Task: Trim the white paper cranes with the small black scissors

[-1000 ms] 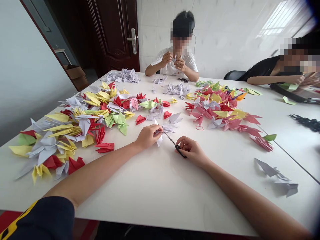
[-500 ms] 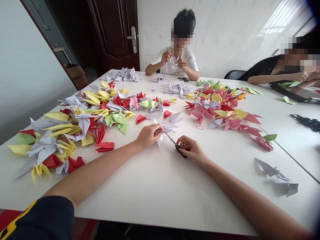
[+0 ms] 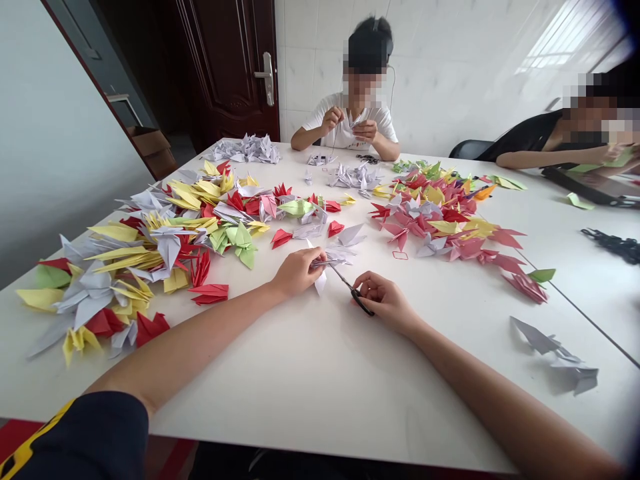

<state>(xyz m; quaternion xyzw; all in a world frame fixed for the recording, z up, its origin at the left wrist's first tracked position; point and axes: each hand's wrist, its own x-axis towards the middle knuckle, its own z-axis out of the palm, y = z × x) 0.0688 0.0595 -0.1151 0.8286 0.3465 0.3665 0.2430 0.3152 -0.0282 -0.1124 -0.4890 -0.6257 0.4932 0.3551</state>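
Just left of the middle, my left hand [image 3: 299,270] pinches a white folded paper crane [image 3: 321,281]; its pointed wing hangs below my fingers. My right hand [image 3: 381,299] grips black-handled scissors [image 3: 361,301], and their blades reach up and left to the paper at my left fingertips. Whether the blades are parted around the paper I cannot tell. More white folded paper [image 3: 343,254] lies right behind the crane. A white paper piece [image 3: 352,235] and a small red one [image 3: 335,229] rest a little farther back.
A large heap of coloured paper cranes [image 3: 165,227] covers the table's left side. Another heap [image 3: 445,213] lies right of centre, with white cranes [image 3: 557,353] at the near right. A co-worker [image 3: 345,127] sits opposite; another person [image 3: 545,143] leans in at the right.
Both my hands, the crane and the scissors hold nearly the same position. At the right, the other person's hands have shifted, with green paper now raised in them.
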